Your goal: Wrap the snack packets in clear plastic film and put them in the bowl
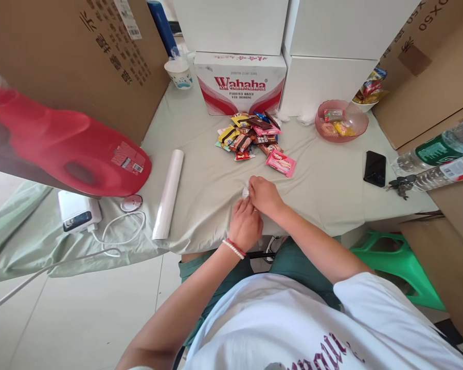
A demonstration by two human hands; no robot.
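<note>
Close to the middle of the desk's front edge, the 2 hands meet at a small crumpled piece of clear plastic (246,191). The right hand (267,196) has its fingers curled together, the tips pinching the plastic from the right; the left hand (247,224), with 2 bracelets (234,248) at its wrist, lies just beside it, fingers bent and close together, their tips at the plastic's near side, though I cannot tell whether they grip it. Beyond the hands, a pile of wrapped snacks (250,134) lies before the Wahaha box (241,85) at the desk's back edge, and 1 pink packet (281,163) lies at the pile's near right side. A pink bowl (363,127) with a few wrapped pieces in it stands toward the back right corner, and a black phone (375,168) lies near the right edge, beside some keys (401,186). Left of the hands, a pale roll (168,195) reaches toward the front edge; nearer the front left corner are a white device (77,208) with a cable and a large red jug (88,139).
</note>
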